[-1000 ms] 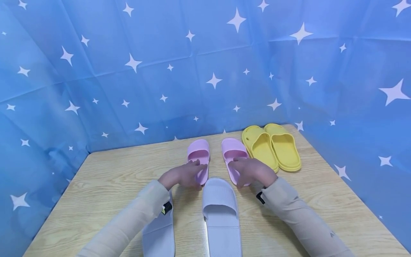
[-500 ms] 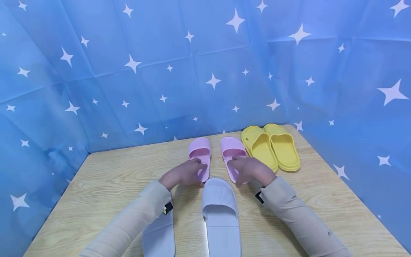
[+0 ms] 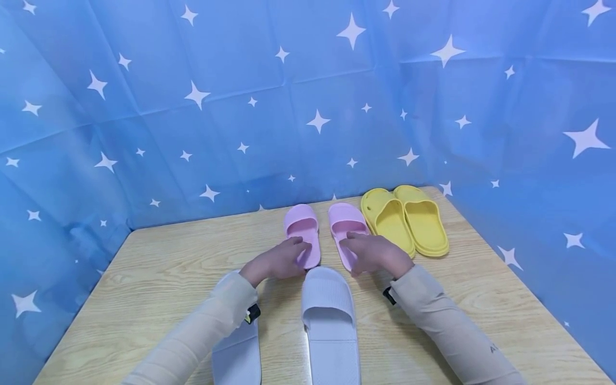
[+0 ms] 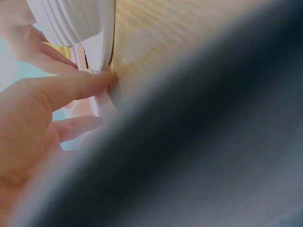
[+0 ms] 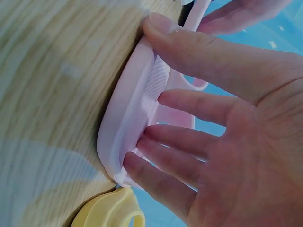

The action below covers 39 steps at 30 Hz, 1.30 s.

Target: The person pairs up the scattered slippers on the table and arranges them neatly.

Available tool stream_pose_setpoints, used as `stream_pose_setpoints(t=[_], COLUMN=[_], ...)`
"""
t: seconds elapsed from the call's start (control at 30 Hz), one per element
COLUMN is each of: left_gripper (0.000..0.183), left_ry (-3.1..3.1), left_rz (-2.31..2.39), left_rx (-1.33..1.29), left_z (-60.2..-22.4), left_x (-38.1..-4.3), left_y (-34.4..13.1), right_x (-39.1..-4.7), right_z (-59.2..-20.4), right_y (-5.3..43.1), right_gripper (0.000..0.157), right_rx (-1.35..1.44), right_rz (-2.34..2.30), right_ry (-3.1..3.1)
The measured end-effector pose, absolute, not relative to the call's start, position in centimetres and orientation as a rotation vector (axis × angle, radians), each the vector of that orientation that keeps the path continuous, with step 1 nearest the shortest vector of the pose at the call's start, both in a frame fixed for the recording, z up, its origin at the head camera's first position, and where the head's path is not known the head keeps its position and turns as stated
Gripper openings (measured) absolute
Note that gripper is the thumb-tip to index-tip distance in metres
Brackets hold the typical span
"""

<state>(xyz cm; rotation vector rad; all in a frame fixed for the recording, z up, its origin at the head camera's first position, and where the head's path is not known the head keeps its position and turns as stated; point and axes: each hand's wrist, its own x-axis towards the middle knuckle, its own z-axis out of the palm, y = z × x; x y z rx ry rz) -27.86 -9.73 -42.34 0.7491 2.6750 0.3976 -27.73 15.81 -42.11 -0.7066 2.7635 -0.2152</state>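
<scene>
Both forearms slant forward and inward over the bench (image 3: pixel 183 256). The left grip (image 3: pixel 284 259) has thumb and fingers extended and parted at the heel of the left pink slipper (image 3: pixel 305 233), which points away ahead. The right grip (image 3: pixel 375 255) is fairly wide: nearly straight fingertips touch the footbed of the right pink slipper (image 3: pixel 344 230), thumb at its heel. One grey slipper (image 3: pixel 329 326) lies between and nearer than both grips; yellow slippers (image 3: pixel 425 227) sit right of the right grip.
</scene>
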Motion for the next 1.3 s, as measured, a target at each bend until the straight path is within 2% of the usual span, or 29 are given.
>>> stream_pose_setpoints(t=[0.17, 0.6, 0.87, 1.13, 1.3], left_gripper=[0.066, 0.064, 0.059, 0.059, 0.061], left_ry=[2.668, 2.695, 2.696, 2.657, 2.649], left_rz=[0.399, 0.359, 0.318, 0.32, 0.314], left_rx=[0.767, 0.79, 0.877, 0.842, 0.83], left_z=[-42.26, -42.48, -42.18, -42.03, -42.15], left_x=[-27.86, -27.92, -28.05, -27.94, -27.98], left_y=[-9.73, -9.68, -9.55, -9.52, -9.38], right_x=[-27.89, -28.17, -28.22, -28.29, -28.24], right_z=[-42.15, -42.45, -42.51, -42.73, -42.6], right_y=[15.71, 16.01, 16.19, 16.24, 16.22], right_gripper=[0.057, 0.043, 0.05, 0.052, 0.066], right_rx=[-0.703, -0.799, -0.802, -0.789, -0.764], right_rz=[-0.221, -0.275, -0.306, -0.328, -0.365], right_ry=[2.766, 2.802, 2.825, 2.829, 2.787])
